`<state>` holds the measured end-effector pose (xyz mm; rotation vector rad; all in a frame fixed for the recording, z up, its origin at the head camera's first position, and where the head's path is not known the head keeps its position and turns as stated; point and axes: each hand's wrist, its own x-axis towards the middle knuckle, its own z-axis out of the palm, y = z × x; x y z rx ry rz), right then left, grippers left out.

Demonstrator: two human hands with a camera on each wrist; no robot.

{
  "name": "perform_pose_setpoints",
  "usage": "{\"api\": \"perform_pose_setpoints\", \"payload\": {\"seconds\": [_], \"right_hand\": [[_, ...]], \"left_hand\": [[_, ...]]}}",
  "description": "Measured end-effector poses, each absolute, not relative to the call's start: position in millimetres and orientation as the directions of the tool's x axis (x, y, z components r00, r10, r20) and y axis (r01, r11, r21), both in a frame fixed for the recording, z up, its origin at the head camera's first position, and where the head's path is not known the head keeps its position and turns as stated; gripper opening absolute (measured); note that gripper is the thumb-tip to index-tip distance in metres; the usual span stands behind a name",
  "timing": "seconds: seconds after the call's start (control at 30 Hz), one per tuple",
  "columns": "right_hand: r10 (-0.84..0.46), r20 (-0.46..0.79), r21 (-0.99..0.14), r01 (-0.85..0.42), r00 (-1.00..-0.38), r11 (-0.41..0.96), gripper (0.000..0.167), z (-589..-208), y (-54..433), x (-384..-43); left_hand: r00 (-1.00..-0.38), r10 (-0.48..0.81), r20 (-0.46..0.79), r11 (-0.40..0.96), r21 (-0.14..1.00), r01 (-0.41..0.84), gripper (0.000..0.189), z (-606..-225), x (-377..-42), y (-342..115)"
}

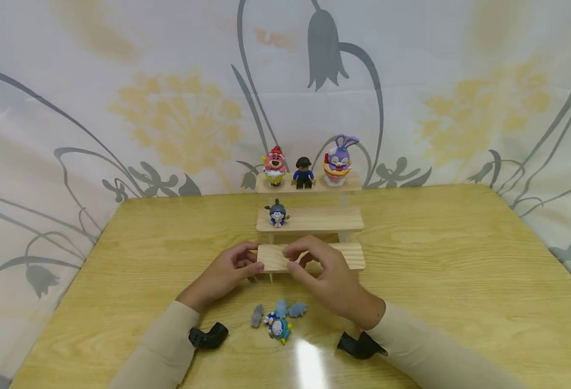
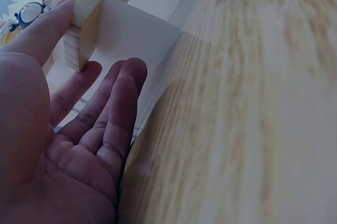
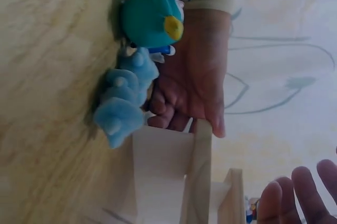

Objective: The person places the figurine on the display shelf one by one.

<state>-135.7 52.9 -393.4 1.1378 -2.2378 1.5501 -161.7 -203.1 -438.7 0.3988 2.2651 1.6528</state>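
A three-tier wooden display stand (image 1: pixel 314 219) stands toward the back of the table. My left hand (image 1: pixel 229 270) pinches the left end of its lowest board, with the thumb on top and a finger at the underside. Over the same board, my right hand (image 1: pixel 331 275) is bent with a gap between thumb and fingers and nothing visible in it. The top tier carries a pink bear figure (image 1: pixel 274 162), a black-haired toy person (image 1: pixel 304 175) and a purple rabbit figure (image 1: pixel 338 161). A dark-capped figure (image 1: pixel 278 213) stands on the left of the middle tier.
On the wooden table (image 1: pixel 441 248), in front of the stand, lie a teal-and-yellow figure (image 1: pixel 279 328) and small blue-grey animal figures (image 1: pixel 297 309). Black wrist devices (image 1: pixel 208 336) sit by both cuffs. A flower-patterned cloth (image 1: pixel 183 124) hangs behind the table.
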Motion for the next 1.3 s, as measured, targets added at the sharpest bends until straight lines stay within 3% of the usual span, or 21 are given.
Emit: {"api": "perform_pose_setpoints", "payload": {"seconds": [0.5, 1.07, 1.3], "right_hand": [[-0.738, 0.336, -0.611, -0.732, -0.585, 0.303, 0.028, -401.6, 58.9, -129.5], [-0.803, 0.278, -0.544, -0.775, -0.527, 0.321, 0.034, -406.7, 59.1, -126.8], [-0.807, 0.208, -0.563, -0.742, -0.553, 0.364, 0.037, -406.2, 58.3, -126.0]], "left_hand": [[-0.918, 0.385, -0.098, 0.330, 0.943, 0.038, 0.059, -439.1, -158.3, -205.0], [-0.914, 0.392, -0.105, 0.339, 0.940, 0.037, 0.061, -439.2, -156.3, -206.1], [-0.914, 0.392, -0.107, 0.344, 0.938, 0.038, 0.060, -439.4, -157.3, -206.3]]}}
